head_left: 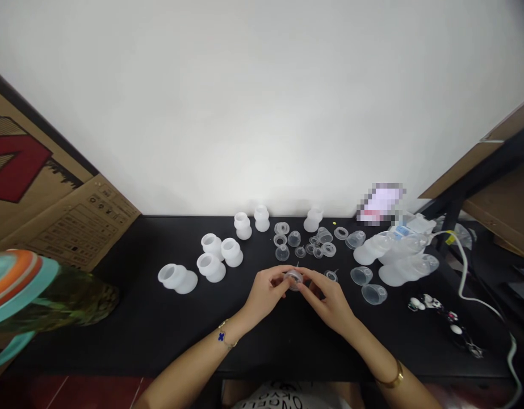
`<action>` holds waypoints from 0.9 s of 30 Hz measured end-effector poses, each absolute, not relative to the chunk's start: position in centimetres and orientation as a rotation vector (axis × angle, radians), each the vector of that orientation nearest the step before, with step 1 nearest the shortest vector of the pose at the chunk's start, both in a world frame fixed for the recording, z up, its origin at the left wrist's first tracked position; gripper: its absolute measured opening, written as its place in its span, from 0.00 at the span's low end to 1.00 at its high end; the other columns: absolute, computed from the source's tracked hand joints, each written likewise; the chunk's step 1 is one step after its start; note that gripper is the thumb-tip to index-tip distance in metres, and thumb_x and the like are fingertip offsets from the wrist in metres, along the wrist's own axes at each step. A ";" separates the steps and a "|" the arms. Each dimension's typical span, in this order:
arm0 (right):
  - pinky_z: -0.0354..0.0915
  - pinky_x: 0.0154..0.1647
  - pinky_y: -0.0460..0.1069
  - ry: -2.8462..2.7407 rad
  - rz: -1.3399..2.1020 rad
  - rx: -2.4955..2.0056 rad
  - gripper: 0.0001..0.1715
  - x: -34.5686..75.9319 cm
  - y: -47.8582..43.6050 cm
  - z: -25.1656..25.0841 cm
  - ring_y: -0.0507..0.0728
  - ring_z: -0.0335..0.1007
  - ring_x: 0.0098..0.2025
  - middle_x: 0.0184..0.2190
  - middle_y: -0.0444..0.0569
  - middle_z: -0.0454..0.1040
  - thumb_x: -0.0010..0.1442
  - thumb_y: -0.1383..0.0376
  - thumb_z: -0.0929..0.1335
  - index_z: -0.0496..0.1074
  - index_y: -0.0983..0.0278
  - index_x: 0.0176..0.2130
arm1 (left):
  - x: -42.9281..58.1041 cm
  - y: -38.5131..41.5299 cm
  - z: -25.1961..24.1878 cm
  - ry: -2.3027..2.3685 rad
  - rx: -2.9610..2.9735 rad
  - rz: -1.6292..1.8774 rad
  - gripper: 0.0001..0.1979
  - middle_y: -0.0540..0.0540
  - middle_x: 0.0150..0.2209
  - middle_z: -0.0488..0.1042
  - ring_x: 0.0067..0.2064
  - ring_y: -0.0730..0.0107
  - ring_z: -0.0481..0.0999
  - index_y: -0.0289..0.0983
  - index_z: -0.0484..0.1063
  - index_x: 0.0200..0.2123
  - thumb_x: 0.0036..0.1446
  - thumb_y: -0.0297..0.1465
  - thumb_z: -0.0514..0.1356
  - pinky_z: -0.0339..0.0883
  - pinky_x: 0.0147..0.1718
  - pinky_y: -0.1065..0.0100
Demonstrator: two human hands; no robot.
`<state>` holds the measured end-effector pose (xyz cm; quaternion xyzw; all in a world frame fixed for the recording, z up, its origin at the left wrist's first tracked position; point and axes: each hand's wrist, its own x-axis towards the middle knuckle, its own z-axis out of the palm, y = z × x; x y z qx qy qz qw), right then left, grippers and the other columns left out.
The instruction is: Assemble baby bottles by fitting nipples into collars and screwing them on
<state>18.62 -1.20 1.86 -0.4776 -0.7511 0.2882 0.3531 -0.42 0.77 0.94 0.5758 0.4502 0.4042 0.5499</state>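
A big bottle [74, 295] is nearest; left hand [265, 294] and right hand [330, 301] pinch a clear piece [293, 276] near white pots [213, 268], clear cups [374, 294].

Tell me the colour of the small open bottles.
The small open bottles are white, best seen in the head view.

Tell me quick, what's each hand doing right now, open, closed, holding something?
Left hand: closed, pinching one side of a clear part.
Right hand: closed, holding the same part's other side.
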 end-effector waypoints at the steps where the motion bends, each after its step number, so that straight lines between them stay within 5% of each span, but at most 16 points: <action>1: 0.66 0.25 0.46 -1.936 0.738 -1.235 0.21 18.6 -1.2 1.9 0.52 0.69 0.25 0.37 0.49 0.79 0.69 0.57 0.65 0.72 0.62 0.57 | -0.4 0.8 1.0 1.048 1.360 0.954 0.16 0.47 0.29 0.80 0.25 0.71 0.73 0.37 0.79 0.49 0.59 0.36 0.62 0.69 0.26 0.72; 7: 0.66 0.27 0.46 -1.932 0.699 -1.221 0.19 18.7 -1.1 1.8 0.52 0.69 0.25 0.35 0.48 0.79 0.70 0.59 0.64 0.73 0.61 0.56 | -0.4 0.7 1.4 1.052 1.449 0.918 0.17 0.43 0.38 0.83 0.37 0.62 0.80 0.37 0.78 0.51 0.62 0.38 0.60 0.71 0.30 0.70; 16: 0.67 0.26 0.46 -1.956 0.682 -1.210 0.20 18.7 -1.1 1.6 0.53 0.71 0.26 0.34 0.49 0.79 0.69 0.57 0.64 0.73 0.62 0.56 | -0.5 0.8 0.7 1.091 1.419 0.935 0.16 0.46 0.30 0.81 0.28 0.66 0.77 0.35 0.80 0.49 0.60 0.34 0.61 0.70 0.29 0.70; 27: 0.67 0.25 0.46 -1.968 0.667 -1.199 0.20 18.7 -1.1 1.4 0.53 0.70 0.26 0.35 0.49 0.79 0.69 0.58 0.65 0.73 0.61 0.57 | -0.5 0.9 1.0 1.036 1.434 0.931 0.15 0.46 0.33 0.82 0.29 0.68 0.77 0.36 0.80 0.48 0.62 0.36 0.60 0.70 0.30 0.71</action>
